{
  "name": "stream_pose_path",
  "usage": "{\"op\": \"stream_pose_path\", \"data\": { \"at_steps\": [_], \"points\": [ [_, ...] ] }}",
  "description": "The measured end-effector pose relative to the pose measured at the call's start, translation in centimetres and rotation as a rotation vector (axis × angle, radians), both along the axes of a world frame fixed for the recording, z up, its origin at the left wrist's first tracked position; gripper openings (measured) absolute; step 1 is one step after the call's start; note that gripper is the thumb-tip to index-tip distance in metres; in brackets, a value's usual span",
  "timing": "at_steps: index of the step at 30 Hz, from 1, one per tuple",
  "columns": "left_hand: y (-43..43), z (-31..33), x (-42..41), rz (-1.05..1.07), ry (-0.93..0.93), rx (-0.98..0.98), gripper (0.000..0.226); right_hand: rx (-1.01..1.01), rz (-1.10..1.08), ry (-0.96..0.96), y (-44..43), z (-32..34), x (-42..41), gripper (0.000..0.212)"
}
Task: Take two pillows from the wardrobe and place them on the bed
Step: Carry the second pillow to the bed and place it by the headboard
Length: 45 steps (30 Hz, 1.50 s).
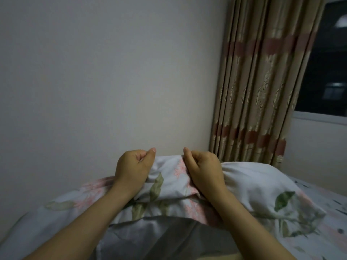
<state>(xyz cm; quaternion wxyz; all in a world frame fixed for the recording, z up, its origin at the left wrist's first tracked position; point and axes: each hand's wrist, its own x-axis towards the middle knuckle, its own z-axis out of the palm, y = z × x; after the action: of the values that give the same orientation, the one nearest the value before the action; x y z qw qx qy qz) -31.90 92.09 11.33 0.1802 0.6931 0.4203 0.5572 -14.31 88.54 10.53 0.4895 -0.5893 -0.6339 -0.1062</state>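
Observation:
A white pillow (pixel 262 188) printed with pink flowers and green leaves lies in front of me, close to the wall. My left hand (pixel 131 166) is closed on its upper edge, fingers curled into the fabric. My right hand (pixel 202 167) grips the same edge a little to the right, thumb up. A second floral pillow (pixel 62 207) shows under and to the left of my left forearm. The bed (pixel 334 205), with a patterned sheet, shows at the lower right. No wardrobe is in view.
A plain white wall (pixel 112 72) rises straight behind the pillows. Beige curtains (pixel 262 81) with red bands hang at the right, next to a dark window (pixel 326 62). A grey fabric (pixel 159 239) lies near my body between my forearms.

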Motion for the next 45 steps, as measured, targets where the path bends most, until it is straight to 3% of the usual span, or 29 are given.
{"op": "stream_pose_path", "data": {
  "at_steps": [21,29,45],
  "points": [
    [33.4,-0.2,22.8,-0.433,-0.024,-0.004,0.059,-0.033,-0.384,0.012,26.3,0.3,19.7,0.05],
    [41.3,-0.7,35.2,-0.611,-0.036,-0.021,0.056,-0.024,-0.552,-0.005,32.4,-0.6,30.6,0.052],
    [55.0,-1.3,61.7,-0.702,-0.044,-0.016,0.057,-0.038,-0.63,0.037,44.8,-1.0,55.7,0.055]
  ]
}}
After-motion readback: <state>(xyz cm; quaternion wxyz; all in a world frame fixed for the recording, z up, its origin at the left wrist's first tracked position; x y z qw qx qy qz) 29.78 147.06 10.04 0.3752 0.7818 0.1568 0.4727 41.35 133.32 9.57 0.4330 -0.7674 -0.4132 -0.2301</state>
